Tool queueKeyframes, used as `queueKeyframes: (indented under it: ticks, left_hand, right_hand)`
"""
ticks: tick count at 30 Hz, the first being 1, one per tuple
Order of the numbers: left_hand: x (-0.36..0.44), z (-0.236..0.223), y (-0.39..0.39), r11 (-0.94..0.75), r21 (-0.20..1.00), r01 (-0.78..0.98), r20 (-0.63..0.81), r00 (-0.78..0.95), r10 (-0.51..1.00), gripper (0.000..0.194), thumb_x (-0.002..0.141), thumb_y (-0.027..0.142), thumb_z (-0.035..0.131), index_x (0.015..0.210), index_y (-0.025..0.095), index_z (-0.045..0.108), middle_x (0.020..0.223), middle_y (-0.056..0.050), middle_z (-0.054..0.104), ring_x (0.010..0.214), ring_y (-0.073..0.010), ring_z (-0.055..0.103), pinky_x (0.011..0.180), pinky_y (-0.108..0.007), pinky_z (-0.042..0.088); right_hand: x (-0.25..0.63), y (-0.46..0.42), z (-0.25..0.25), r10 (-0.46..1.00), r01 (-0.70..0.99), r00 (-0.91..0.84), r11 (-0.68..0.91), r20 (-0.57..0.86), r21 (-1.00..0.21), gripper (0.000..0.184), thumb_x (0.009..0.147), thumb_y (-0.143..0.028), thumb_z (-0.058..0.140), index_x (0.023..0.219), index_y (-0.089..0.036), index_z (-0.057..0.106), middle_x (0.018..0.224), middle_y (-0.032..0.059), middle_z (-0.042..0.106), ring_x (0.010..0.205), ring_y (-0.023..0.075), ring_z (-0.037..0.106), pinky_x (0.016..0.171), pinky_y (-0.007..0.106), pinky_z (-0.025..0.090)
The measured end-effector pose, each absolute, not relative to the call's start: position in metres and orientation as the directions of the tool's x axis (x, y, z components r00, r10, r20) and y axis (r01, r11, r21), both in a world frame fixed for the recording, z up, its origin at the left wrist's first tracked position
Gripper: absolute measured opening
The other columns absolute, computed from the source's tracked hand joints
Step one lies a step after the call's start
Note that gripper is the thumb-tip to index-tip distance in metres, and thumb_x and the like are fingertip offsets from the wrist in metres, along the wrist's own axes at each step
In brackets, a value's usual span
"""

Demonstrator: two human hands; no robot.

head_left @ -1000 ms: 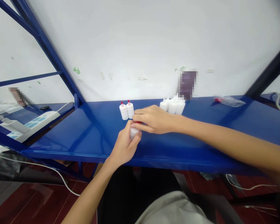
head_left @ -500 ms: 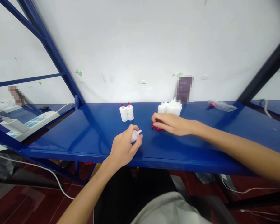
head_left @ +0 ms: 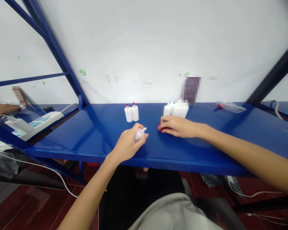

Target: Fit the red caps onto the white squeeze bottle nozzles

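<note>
My left hand is closed around a white squeeze bottle. Its bare pointed nozzle tilts up to the right, held above the front half of the blue table. To the right, my right hand rests low over a cluster of small red caps, thumb and fingers curled in on them at the tips. Most of the caps are hidden beneath the fingers. Just behind that hand stands a group of white bottles with uncapped nozzles. Two white bottles wearing red caps stand side by side, farther back on the left.
The blue table meets a white wall at the back. A clear plastic bag with something red inside lies at the right rear. On the left are a white power strip and another person's hand beyond the blue frame post.
My right hand's fingers have closed in on the red caps, covering more of them. The left hand still holds its bottle. Another person's hand has come into view at the left.
</note>
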State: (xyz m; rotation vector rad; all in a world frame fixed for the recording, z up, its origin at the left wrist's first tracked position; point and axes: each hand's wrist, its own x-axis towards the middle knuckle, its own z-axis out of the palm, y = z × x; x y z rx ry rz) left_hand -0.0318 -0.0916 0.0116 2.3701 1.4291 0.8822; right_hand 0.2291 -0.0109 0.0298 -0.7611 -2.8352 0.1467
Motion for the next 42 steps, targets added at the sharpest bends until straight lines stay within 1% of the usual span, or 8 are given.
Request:
queueKeyframes:
  ticks: [4,11,14,18,23,27,32,42]
  left_hand:
    - [-0.026,0.011,-0.098,-0.551,0.178,0.816,0.335,0.476,0.813,0.025,0.100,0.047,0.045,0.111,0.026,0.052,0.103,0.000,0.072,0.079,-0.0203,0.068,0.064,-0.028,0.040]
    - [-0.027,0.013,-0.099,-0.558,0.103,0.824,0.294,0.510,0.808,0.034,0.101,0.054,0.040,0.112,0.024,0.050,0.103,-0.002,0.071,0.082,-0.0215,0.070,0.062,-0.027,0.040]
    - [-0.028,0.012,-0.098,-0.580,0.127,0.805,0.306,0.524,0.795,0.035,0.101,0.055,0.039,0.105,0.023,0.051,0.097,-0.001,0.071,0.081,-0.0213,0.069,0.062,-0.027,0.040]
    - [-0.029,0.010,-0.097,-0.569,0.201,0.797,0.340,0.488,0.804,0.043,0.098,0.058,0.045,0.127,0.026,0.044,0.093,0.000,0.071,0.081,-0.0227,0.070,0.063,-0.028,0.041]
    - [-0.028,0.009,-0.096,-0.515,0.259,0.817,0.361,0.413,0.836,0.041,0.101,0.054,0.040,0.129,0.024,0.044,0.097,-0.002,0.072,0.087,-0.0244,0.071,0.069,-0.031,0.044]
    - [-0.028,0.010,-0.096,-0.503,0.250,0.827,0.372,0.398,0.839,0.027,0.103,0.045,0.037,0.108,0.023,0.051,0.099,-0.003,0.071,0.084,-0.0227,0.068,0.068,-0.031,0.042]
    - [-0.028,0.010,-0.097,-0.517,0.272,0.811,0.385,0.401,0.831,0.021,0.103,0.035,0.034,0.101,0.022,0.051,0.096,-0.002,0.069,0.079,-0.0192,0.064,0.067,-0.030,0.041]
    - [-0.031,0.007,-0.098,-0.531,0.344,0.775,0.430,0.373,0.822,0.015,0.101,0.029,0.037,0.103,0.021,0.049,0.085,-0.001,0.064,0.073,-0.0182,0.060,0.067,-0.030,0.041]
  right_hand:
    - [0.231,-0.019,0.036,0.537,0.493,-0.815,0.840,0.217,-0.229,0.027,0.097,-0.034,0.054,0.111,-0.019,0.071,0.101,0.0087,0.063,0.084,0.0194,0.061,0.074,0.033,0.047]
    - [0.205,-0.049,0.036,0.438,0.334,-0.776,0.896,0.454,-0.294,0.025,0.097,-0.038,0.057,0.108,-0.018,0.068,0.086,0.0041,0.065,0.073,0.0148,0.057,0.067,0.028,0.044]
    - [0.195,-0.054,0.027,0.357,0.264,-0.785,0.932,0.506,-0.248,0.020,0.100,-0.030,0.051,0.103,-0.018,0.067,0.084,0.0031,0.068,0.067,0.0125,0.056,0.065,0.026,0.042]
    - [0.195,-0.051,0.024,0.366,0.266,-0.741,0.930,0.563,-0.254,0.019,0.100,-0.030,0.051,0.103,-0.018,0.066,0.083,0.0025,0.071,0.063,0.0115,0.057,0.063,0.025,0.043]
    - [0.224,-0.034,0.043,0.541,0.517,-0.580,0.822,0.609,-0.238,0.025,0.101,-0.037,0.049,0.106,-0.018,0.065,0.071,0.0011,0.068,0.059,0.0133,0.057,0.060,0.026,0.042]
    - [0.255,-0.016,0.054,0.716,0.820,-0.486,0.573,0.500,-0.023,0.028,0.100,-0.035,0.045,0.110,-0.018,0.066,0.076,0.0061,0.072,0.063,0.0191,0.062,0.059,0.029,0.036]
    - [0.265,-0.003,0.046,0.865,0.915,-0.401,0.361,0.303,0.180,0.030,0.099,-0.032,0.043,0.110,-0.019,0.067,0.090,0.0121,0.075,0.074,0.0253,0.067,0.058,0.030,0.033]
    - [0.255,0.022,0.026,0.879,0.924,-0.383,0.370,0.285,0.100,0.033,0.097,-0.030,0.047,0.122,-0.019,0.065,0.104,0.0135,0.074,0.090,0.0274,0.068,0.066,0.031,0.039]
